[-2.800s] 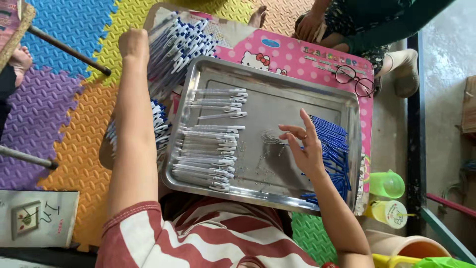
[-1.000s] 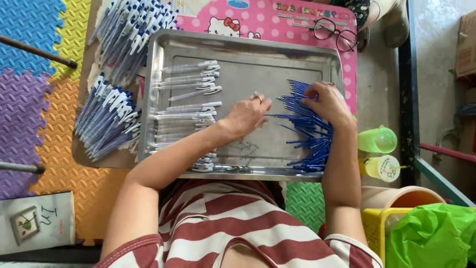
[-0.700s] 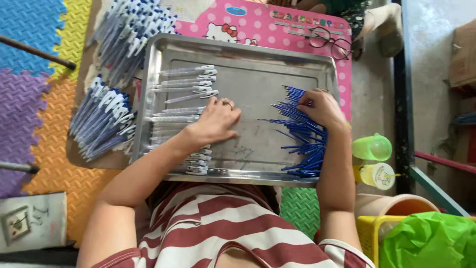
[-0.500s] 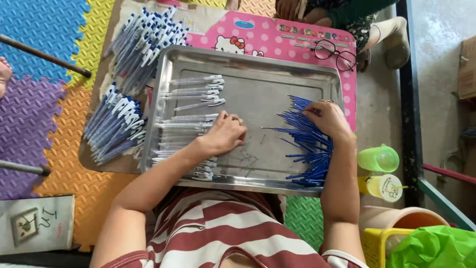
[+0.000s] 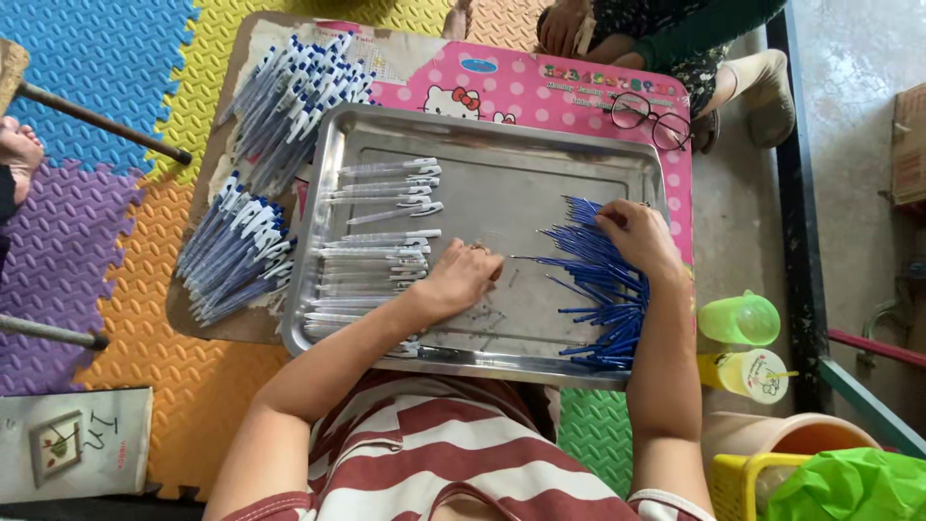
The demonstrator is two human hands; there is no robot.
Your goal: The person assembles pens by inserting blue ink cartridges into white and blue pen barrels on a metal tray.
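Blue refills (image 5: 593,289): right hand (image 5: 637,236) pinches some; left hand (image 5: 463,278), curled, rests on tray (image 5: 521,183).

Hands (image 5: 461,280) over pen-filled steel tray (image 5: 502,154)

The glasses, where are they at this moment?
In the head view, the glasses lie on the pink table, just beyond the far right corner of the metal tray, apart from the right hand.

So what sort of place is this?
Probably a home floor used for piecework: foam mats, a low pink table with a metal tray, blue refills and pens.
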